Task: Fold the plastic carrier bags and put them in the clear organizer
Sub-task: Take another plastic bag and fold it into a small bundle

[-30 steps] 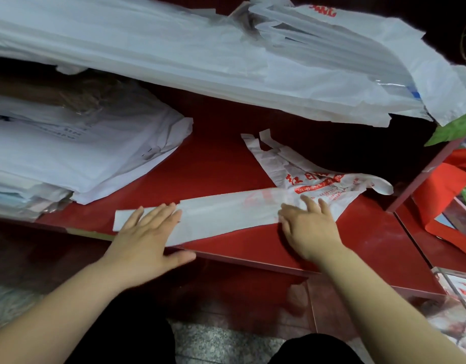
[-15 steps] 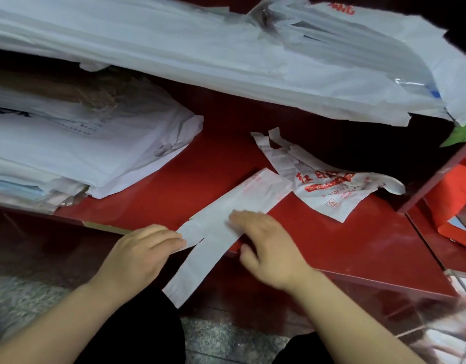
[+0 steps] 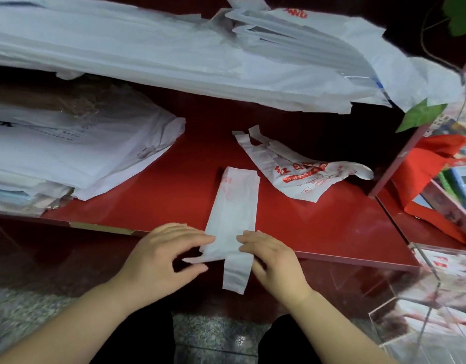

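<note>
Head view, single frame.

- Red table (image 3: 331, 227): a folded bag (image 3: 234, 211) is laid on it as a long narrow white strip with faint red print. The strip runs away from the person, and its far end is flat on the tabletop.
- The near end of the strip is carried past the table's front edge. One handle strap is seen hanging below that edge, between the two hands.
- Left hand (image 3: 163, 256): the fingers are extended onto the near left corner of the strip and the thumb is set beneath a small flap there. The flap is pinched between thumb and fingers.
- Right hand (image 3: 271, 261): the fingers are bent, with the tips placed on the near right edge of the strip. The thumb is hidden, so a grip cannot be confirmed.
- Second bag (image 3: 305, 174): white with red lettering, left unfolded and crumpled just right of the strip's far end, handles pointed to the back.
- Stack of white bags (image 3: 82, 158): piled at the table's left.
- Long pile of white bags (image 3: 174, 56): spread across the back.
- Clear organizer (image 3: 416, 311): placed at lower right, below the table edge, well apart from the strip. Its contents are blurred.
- Red fabric bag (image 3: 431, 174) and a green leaf (image 3: 421, 114) are noted at the right.
</note>
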Available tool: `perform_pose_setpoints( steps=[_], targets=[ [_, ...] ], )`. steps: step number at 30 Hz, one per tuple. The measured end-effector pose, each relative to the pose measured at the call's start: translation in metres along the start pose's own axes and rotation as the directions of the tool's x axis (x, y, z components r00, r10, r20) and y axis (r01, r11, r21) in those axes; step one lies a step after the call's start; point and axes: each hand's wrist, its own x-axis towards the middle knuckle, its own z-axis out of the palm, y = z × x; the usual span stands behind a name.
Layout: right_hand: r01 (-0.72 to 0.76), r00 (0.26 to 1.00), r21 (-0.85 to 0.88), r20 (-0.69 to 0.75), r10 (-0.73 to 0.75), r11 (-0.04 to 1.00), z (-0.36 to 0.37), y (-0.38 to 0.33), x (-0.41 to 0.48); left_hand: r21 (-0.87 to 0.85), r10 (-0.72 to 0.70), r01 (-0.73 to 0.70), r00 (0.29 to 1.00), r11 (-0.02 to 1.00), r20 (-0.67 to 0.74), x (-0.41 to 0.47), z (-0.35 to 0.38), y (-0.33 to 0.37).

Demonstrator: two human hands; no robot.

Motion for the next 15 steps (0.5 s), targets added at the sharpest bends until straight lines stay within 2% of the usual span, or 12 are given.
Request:
perform_pose_setpoints(
  steps=[2,5,11,13,15],
  targets=[
    [-0.02,1.0,0.033,0.0,0.02,0.999,-0.006,0.004,-0.008,0.126,0.05,-0.069,0.988,0.99,0.147,-0.003,0.01,-0.005],
    [-0.04,0.999,0.066,-0.001,0.041,0.997,-0.013,0.006,-0.015,0.252,0.052,-0.111,0.972,0.961,0.229,-0.002,0.028,-0.017],
    [-0.111,0.994,0.122,0.025,0.108,0.986,-0.018,0.006,-0.017,0.203,0.041,-0.057,0.996,0.978,0.083,0.017,0.043,-0.018],
    [-0.174,0.984,0.142,0.054,0.168,0.974,-0.019,0.003,-0.016,0.113,-0.037,0.033,0.999,0.993,0.037,0.019,0.045,-0.016],
    [-0.279,0.96,0.209,0.08,0.268,0.937,-0.022,0.0,-0.014,-0.007,-0.198,0.198,0.98,0.98,0.0,0.025,0.044,-0.012]
  ],
)
